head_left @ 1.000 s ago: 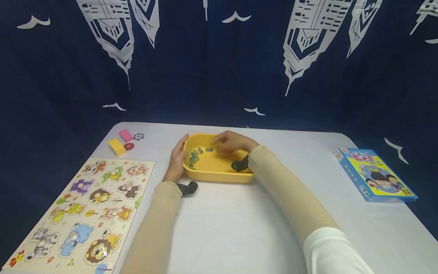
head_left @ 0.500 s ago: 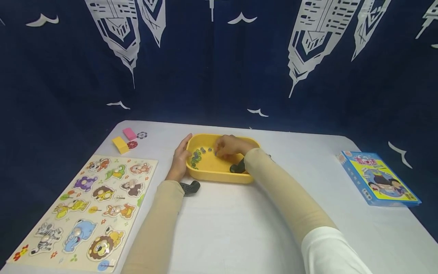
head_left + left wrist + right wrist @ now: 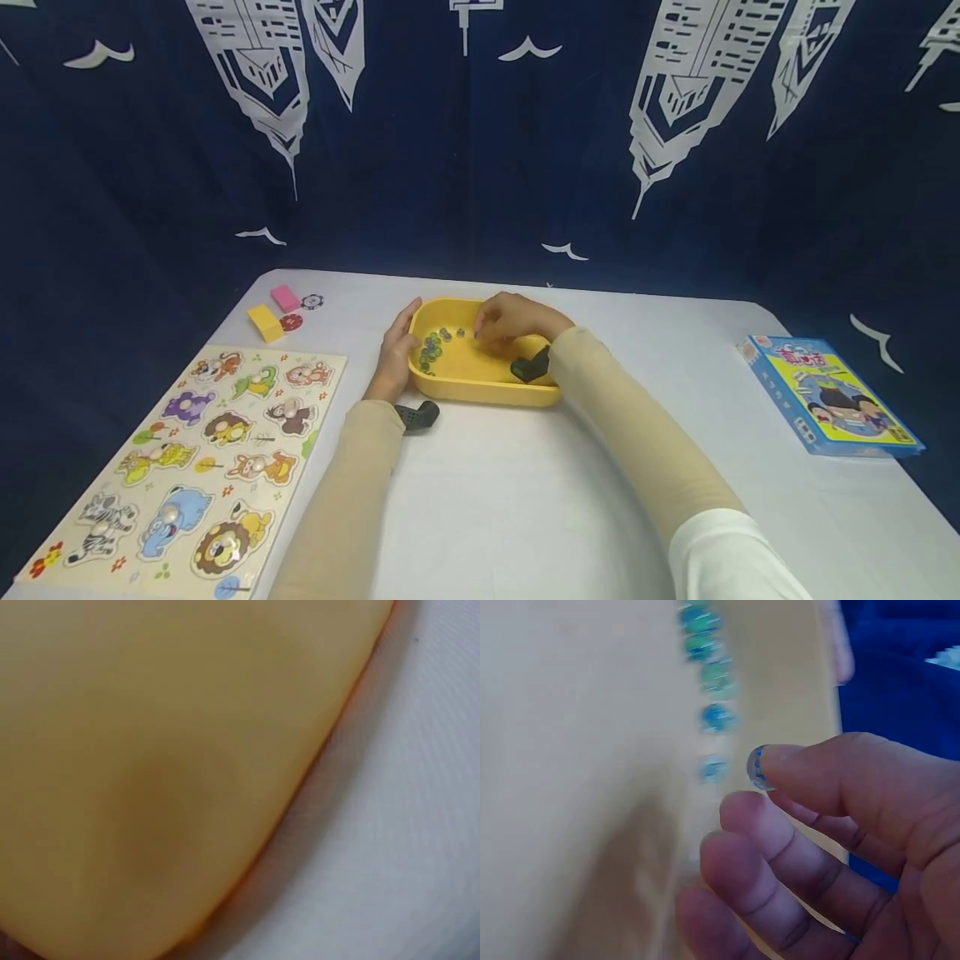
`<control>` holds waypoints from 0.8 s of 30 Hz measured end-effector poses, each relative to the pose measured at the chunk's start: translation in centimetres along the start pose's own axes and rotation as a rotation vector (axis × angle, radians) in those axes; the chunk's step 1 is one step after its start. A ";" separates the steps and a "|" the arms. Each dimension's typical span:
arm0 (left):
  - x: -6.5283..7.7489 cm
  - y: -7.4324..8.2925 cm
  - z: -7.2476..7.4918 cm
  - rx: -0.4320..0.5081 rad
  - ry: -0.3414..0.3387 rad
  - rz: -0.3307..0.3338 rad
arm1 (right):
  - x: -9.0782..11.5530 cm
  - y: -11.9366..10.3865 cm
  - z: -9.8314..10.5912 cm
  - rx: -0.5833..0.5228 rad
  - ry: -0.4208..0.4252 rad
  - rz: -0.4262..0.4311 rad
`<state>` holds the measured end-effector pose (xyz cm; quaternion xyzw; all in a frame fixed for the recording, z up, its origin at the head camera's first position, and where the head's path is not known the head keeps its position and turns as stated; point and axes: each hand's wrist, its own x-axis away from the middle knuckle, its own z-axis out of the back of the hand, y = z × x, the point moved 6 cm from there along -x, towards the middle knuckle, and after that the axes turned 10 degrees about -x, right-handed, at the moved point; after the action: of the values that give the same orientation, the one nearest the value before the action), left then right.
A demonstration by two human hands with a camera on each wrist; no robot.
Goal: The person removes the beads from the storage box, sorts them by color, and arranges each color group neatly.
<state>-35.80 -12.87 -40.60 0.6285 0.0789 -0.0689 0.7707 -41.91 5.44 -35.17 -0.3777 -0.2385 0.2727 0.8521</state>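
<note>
A yellow plastic tray [image 3: 480, 392] sits on the white table. My left hand [image 3: 393, 354] grips its left rim, thumb at the inner side and fingers along the outside. The tray's wall [image 3: 172, 697] fills most of the left wrist view, where that hand is almost wholly hidden. Inside the tray, several blue-green glass marbles [image 3: 431, 348] line the left and far-left side. Over the tray's right half, my right hand [image 3: 517, 320] pinches one clear-and-blue marble [image 3: 757, 768] at the thumb tip, its other fingers curled below. More marbles [image 3: 717, 718] form a row beside it.
On the left lies a wooden animal puzzle board [image 3: 202, 450]. Behind it are a yellow block [image 3: 266, 322], a pink block [image 3: 285, 298], a red disc [image 3: 291, 324] and a black-and-white disc [image 3: 312, 302]. A blue boxed game [image 3: 832, 396] rests near the right edge.
My right hand reached down to a marble with its index finger, closed finger and thumb on it, then rose slightly with it. The left hand stays on the rim. The head view shifted a little.
</note>
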 end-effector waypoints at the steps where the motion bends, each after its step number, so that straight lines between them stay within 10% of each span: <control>1: 0.0 0.0 0.0 -0.003 0.001 0.005 | 0.3 -0.1 0.3 -0.038 0.001 0.011; 17: 0.2 -0.1 -0.2 0.014 -0.027 0.030 | 7.3 0.9 4.9 -0.461 0.235 0.174; 24: 1.2 2.1 0.1 0.002 -0.044 0.051 | 10.7 3.3 6.7 -0.539 0.339 0.206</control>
<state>-34.23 -12.55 -38.83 0.6293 0.0457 -0.0631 0.7732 -39.08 17.64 -31.56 -0.6516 -0.1174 0.2179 0.7171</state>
